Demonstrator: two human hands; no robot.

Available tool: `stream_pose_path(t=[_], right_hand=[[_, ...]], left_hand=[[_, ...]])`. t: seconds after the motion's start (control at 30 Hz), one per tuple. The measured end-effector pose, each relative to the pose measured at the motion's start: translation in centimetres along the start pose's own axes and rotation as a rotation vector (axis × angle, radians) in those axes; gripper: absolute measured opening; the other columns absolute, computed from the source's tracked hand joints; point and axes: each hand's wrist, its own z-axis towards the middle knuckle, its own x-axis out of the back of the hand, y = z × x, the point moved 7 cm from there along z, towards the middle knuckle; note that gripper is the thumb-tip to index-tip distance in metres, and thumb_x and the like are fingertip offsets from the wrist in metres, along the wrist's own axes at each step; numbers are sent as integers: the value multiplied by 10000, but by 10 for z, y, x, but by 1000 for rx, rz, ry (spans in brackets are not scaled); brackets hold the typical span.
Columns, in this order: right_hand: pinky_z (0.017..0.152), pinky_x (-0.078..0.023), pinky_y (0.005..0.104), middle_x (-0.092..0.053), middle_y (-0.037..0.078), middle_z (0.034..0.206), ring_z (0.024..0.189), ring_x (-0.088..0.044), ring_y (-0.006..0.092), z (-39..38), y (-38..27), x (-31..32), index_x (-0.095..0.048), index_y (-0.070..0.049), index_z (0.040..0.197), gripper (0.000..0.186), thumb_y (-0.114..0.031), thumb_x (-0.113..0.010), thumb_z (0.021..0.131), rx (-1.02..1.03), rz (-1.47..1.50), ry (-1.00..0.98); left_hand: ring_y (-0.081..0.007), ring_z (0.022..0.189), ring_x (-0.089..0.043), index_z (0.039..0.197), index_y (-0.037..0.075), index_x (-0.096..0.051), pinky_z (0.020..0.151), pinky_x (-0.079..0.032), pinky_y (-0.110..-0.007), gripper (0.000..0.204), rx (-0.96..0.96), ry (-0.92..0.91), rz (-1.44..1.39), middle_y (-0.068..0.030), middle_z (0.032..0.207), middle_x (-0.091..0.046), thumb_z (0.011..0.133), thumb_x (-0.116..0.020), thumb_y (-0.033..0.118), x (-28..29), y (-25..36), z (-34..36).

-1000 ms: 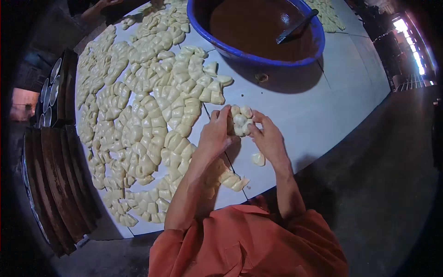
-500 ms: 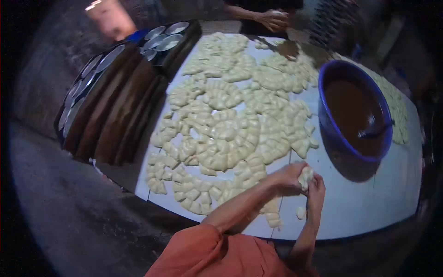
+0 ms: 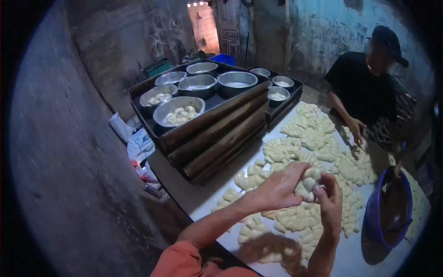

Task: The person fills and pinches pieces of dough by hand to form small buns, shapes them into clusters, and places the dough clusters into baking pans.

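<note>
Both of my hands are raised above the table, pressing a lump of pale dough (image 3: 309, 183) between them. My left hand (image 3: 285, 185) is closed round its left side, while the fingers and thumb of my right hand (image 3: 330, 203) pinch it from the right. Below and beyond them, flattened sheets of cut dough pieces (image 3: 293, 217) cover much of the white table (image 3: 203, 210). Left of my hands, several round metal pans (image 3: 237, 79) stand in a dark tray (image 3: 184, 138) on a stack; the nearest pan (image 3: 159, 111) holds small dough balls (image 3: 182, 114).
A blue-rimmed bowl (image 3: 377, 221) of brown filling stands at the table's right. Across the table, a person in a dark shirt and cap (image 3: 362, 87) reaches a hand (image 3: 356, 129) toward the dough. Another tray (image 3: 291, 102) with pans sits behind the stack. Bags (image 3: 140, 145) lie by the left wall.
My view has swung up and left, bringing the pan trays and the other person into fuller sight. My hands have lifted from low over the table, still holding dough.
</note>
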Motion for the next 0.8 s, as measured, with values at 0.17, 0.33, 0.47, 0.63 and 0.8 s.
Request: stream_pose_path(t=[0.17, 0.33, 0.47, 0.63, 0.8], right_hand=[[786, -537, 275, -634, 108, 1103, 939, -633, 146, 101, -85, -156, -567, 33, 1226, 355, -71, -649, 897, 254, 40, -185], [677, -549, 265, -668, 117, 1021, 874, -656, 144, 213, -123, -294, -582, 46, 1201, 434, -241, -687, 893, 245, 12, -371], [651, -602, 294, -662, 139, 1035, 850, -677, 173, 302, -95, -371, -593, 61, 1179, 434, -250, -663, 885, 172, -246, -530], [555, -602, 365, -719, 209, 849, 669, -729, 268, 363, -20, -419, -711, 25, 1055, 311, -211, -648, 862, 175, -1109, -643], [796, -567, 433, -736, 177, 925, 846, -721, 334, 364, -37, -423, -750, -159, 1111, 310, -296, -665, 846, 416, -1320, -494]], left_hand=[[-348, 1087, -625, 1354, -40, -447, 913, -516, -389, 755, -116, 199, 348, -241, 1237, -564, 709, -767, 187, 192, 10, -18], [-254, 995, -654, 1373, -5, -467, 823, -546, -333, 837, 20, 147, 349, -161, 1248, -593, 658, -846, 213, 357, -59, 5], [-159, 918, -642, 1343, 13, -518, 637, -535, -305, 805, 287, -45, 245, -120, 1179, -624, 660, -881, 237, 425, -141, 30], [-164, 827, -658, 1358, -7, -534, 663, -557, -320, 710, 564, -364, 366, -96, 1085, -682, 787, -812, 311, 435, -252, 33], [-206, 925, -707, 1327, -4, -597, 715, -570, -358, 650, 623, -228, 265, -156, 1164, -700, 794, -794, 312, 448, -249, 42]])
